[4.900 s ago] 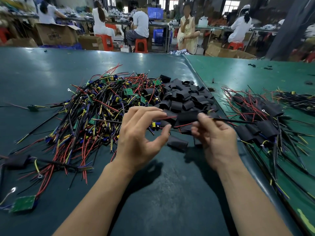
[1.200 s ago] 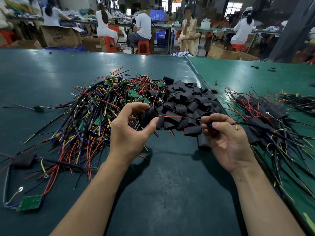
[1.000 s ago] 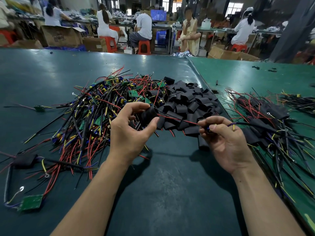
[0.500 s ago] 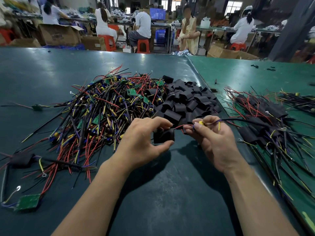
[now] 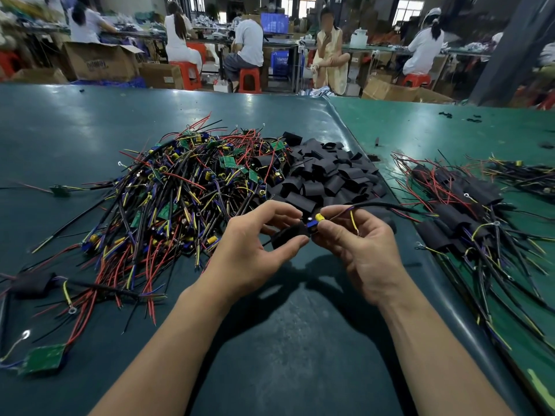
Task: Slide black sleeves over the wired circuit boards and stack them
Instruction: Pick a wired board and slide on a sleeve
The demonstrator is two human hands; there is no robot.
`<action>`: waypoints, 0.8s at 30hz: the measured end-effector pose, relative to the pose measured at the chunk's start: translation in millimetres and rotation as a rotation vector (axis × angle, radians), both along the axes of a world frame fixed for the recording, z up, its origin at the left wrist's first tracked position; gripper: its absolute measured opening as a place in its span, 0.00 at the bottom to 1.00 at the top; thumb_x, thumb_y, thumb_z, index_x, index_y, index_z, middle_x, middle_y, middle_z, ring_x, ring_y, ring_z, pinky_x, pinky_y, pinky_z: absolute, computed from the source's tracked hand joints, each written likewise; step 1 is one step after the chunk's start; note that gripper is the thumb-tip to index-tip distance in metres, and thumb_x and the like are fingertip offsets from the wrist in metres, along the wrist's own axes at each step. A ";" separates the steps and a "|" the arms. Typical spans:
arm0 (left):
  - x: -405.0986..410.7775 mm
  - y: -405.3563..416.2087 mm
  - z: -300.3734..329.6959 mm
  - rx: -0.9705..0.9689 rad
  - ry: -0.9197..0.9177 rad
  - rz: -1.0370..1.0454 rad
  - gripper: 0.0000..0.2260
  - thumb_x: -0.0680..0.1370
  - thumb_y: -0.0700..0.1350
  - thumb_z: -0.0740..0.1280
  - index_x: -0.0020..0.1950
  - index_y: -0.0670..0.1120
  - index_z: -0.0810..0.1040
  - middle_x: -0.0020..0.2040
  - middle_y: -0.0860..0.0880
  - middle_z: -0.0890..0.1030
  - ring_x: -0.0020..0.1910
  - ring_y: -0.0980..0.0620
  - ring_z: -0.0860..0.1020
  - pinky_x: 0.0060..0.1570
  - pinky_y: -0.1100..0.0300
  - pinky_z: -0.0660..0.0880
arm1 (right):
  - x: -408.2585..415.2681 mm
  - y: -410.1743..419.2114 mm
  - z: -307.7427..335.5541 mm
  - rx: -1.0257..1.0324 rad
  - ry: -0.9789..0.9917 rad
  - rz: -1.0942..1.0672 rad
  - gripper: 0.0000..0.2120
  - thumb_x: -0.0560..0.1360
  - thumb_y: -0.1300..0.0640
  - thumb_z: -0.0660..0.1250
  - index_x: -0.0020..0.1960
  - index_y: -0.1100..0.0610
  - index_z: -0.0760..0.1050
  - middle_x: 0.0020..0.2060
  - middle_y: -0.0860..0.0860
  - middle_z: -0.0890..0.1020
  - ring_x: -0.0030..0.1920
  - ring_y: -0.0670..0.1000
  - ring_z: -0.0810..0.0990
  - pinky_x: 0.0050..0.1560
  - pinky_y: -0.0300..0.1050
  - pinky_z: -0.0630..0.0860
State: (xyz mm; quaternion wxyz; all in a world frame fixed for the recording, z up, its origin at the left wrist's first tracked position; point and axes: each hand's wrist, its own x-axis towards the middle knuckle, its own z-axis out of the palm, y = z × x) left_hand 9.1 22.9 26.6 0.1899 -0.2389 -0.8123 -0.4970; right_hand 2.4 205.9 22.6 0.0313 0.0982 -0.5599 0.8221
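Green matting covers the workbench (image 5: 90, 121). Above it, the left hand (image 5: 249, 250) pinches a black sleeve (image 5: 286, 235) between thumb and fingers, while the right hand (image 5: 360, 247) grips a wired board (image 5: 313, 225), seemingly entering the sleeve's mouth. Loose sleeves (image 5: 324, 175) lie just behind.

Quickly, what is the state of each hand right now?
Left hand: closed, pinching a black sleeve.
Right hand: closed, pinching the wired circuit board at the sleeve's mouth.
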 end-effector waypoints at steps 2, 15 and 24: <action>-0.1 0.9 -0.7 0.026 -0.012 -0.006 0.15 0.72 0.42 0.77 0.56 0.51 0.79 0.48 0.57 0.83 0.52 0.59 0.81 0.51 0.64 0.77 | 1.4 -0.9 2.0 -0.008 -0.014 -0.001 0.07 0.65 0.63 0.74 0.42 0.55 0.84 0.40 0.56 0.86 0.43 0.53 0.85 0.44 0.41 0.81; 2.4 3.0 1.1 0.063 -0.042 -0.052 0.11 0.74 0.39 0.75 0.55 0.44 0.80 0.48 0.53 0.83 0.49 0.53 0.82 0.54 0.53 0.79 | 2.6 -4.8 2.3 -0.012 -0.087 -0.026 0.06 0.64 0.62 0.74 0.40 0.55 0.85 0.39 0.56 0.85 0.40 0.52 0.85 0.39 0.41 0.81; -0.5 1.5 -1.8 0.062 -0.001 -0.012 0.10 0.75 0.40 0.74 0.55 0.43 0.80 0.49 0.54 0.83 0.51 0.55 0.83 0.54 0.52 0.79 | 4.3 -8.8 2.8 0.024 -0.084 -0.052 0.06 0.62 0.59 0.76 0.39 0.56 0.84 0.38 0.57 0.85 0.38 0.55 0.85 0.39 0.41 0.81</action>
